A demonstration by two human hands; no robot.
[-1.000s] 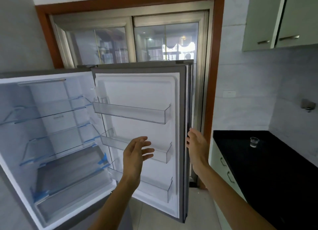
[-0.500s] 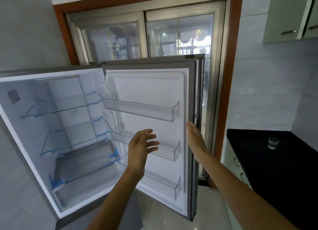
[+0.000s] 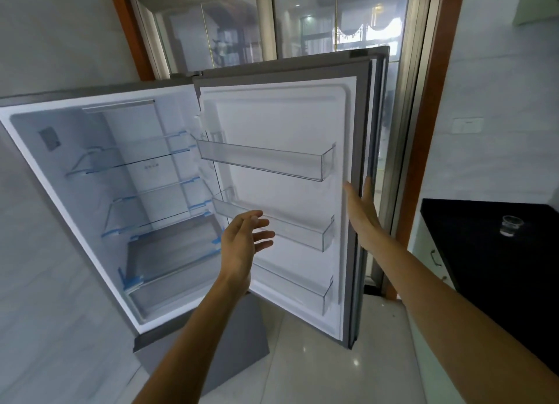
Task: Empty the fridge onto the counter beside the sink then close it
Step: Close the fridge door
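White and bare inside, the fridge [image 3: 127, 191] stands open, its glass shelves and door bins [image 3: 266, 160] empty. Right hand [image 3: 361, 213], fingers spread flat, rests against the door's outer edge [image 3: 363, 173], apparently to swing it shut. Left hand [image 3: 242, 246] hovers open, gripping nothing. One glass [image 3: 511, 225] stands on the black counter [image 3: 472, 252].

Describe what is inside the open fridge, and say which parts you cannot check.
The fridge holds only bare glass shelves and empty door bins. The left hand covers part of the lower bins.
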